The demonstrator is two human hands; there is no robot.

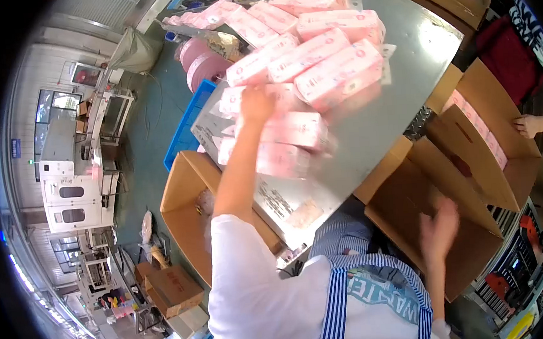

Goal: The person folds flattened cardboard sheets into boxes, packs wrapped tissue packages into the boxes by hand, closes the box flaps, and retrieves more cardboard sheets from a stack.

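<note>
Many pink-and-white packs (340, 72) lie in a heap on the metal table (374, 126). My left hand (257, 105) rests on the packs at the table's near left side, by a pack (294, 129) blurred by motion; its fingertips are partly lost against the pink wrapping. Over the cardboard box (403, 192) at the table's right edge is my right hand (439, 224), smeared by motion. The inside of that box shows bare brown cardboard.
An open box (191, 236) stands left of the table, beside a blue crate (188, 122). Pink rolls (206, 68) lie beyond. At right, another person's hand (530, 126) touches a box (516, 154) holding pink packs. Another person's arm shows at top right.
</note>
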